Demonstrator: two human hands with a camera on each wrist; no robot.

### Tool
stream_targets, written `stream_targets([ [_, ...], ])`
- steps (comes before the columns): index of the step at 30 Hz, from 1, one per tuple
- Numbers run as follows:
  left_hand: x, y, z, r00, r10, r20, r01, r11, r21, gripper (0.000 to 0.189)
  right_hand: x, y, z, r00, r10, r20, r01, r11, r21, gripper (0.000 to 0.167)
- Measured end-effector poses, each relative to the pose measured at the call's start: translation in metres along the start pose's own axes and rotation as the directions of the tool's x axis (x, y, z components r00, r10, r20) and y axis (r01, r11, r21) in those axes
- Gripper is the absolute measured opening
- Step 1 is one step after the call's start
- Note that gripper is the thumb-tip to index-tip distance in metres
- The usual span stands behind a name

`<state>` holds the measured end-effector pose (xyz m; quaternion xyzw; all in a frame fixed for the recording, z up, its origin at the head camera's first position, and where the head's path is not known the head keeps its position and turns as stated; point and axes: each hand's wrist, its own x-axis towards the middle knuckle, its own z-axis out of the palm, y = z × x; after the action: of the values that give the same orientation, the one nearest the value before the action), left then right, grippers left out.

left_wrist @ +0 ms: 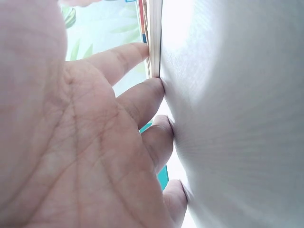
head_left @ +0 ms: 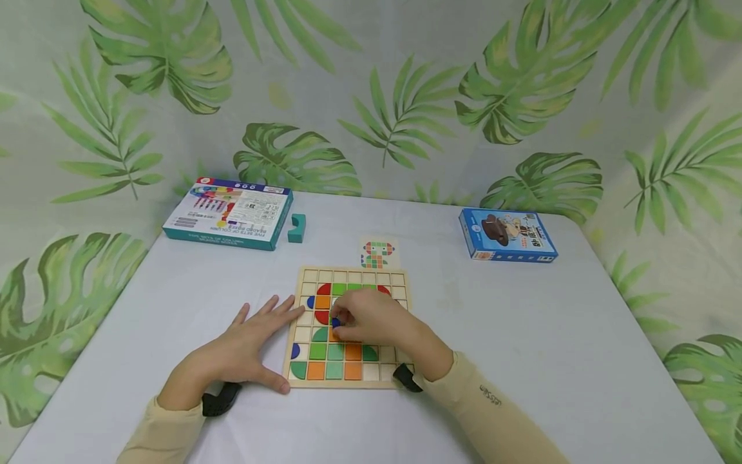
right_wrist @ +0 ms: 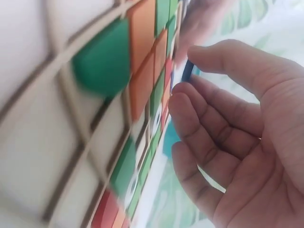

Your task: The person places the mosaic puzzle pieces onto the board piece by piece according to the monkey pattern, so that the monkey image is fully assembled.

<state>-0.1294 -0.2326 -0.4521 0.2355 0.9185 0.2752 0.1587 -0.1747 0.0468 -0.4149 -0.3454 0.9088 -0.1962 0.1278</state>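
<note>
A wooden grid board [head_left: 390, 372] lies on the table, partly filled with red, green, orange and blue tiles. My right hand [head_left: 371, 316] is over its middle and pinches a small blue tile [head_left: 335, 322] between thumb and fingers. The right wrist view shows that blue tile [right_wrist: 188, 70] edge-on, held just off the board. My left hand [head_left: 246, 348] lies spread at the board's left side, its fingers straight. In the left wrist view the fingertips [left_wrist: 156, 88] rest on the table and against the board's edge [left_wrist: 155, 38]. The right hand hides some central cells.
A small pattern card [head_left: 379, 253] lies behind the board. At the back left are a flat box [head_left: 232, 216] and a teal notched block [head_left: 297, 229]. A blue box [head_left: 507, 234] stands at the back right. A leaf-print cloth [head_left: 400, 96] hangs behind the table.
</note>
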Motion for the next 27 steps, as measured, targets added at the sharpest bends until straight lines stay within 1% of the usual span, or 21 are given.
stream_targets([
  [3,0.000,0.000,0.000,1.000,0.010,-0.003,-0.010,1.000,0.002,0.131,0.007,-0.008,0.004,1.000,-0.019,0.009,0.019,1.000,-0.012,0.023],
  [6,0.000,0.000,0.000,1.000,0.013,-0.005,-0.013,1.000,0.004,0.133,0.014,-0.016,0.008,1.000,-0.021,0.015,0.022,0.999,-0.030,0.026],
  [14,-0.001,0.000,-0.001,1.000,0.016,-0.010,-0.017,1.000,-0.010,0.135,0.031,-0.030,0.017,0.999,-0.001,0.035,0.004,0.996,-0.088,0.025],
  [21,-0.001,0.000,-0.001,1.000,0.022,-0.014,-0.022,1.000,-0.011,0.134,0.040,-0.034,0.023,0.999,-0.002,0.038,0.006,0.994,-0.107,0.024],
  [27,0.000,0.000,0.000,1.000,0.011,-0.005,-0.011,1.000,-0.019,0.132,0.042,-0.035,0.025,0.999,-0.027,0.043,0.032,0.992,-0.118,0.023],
])
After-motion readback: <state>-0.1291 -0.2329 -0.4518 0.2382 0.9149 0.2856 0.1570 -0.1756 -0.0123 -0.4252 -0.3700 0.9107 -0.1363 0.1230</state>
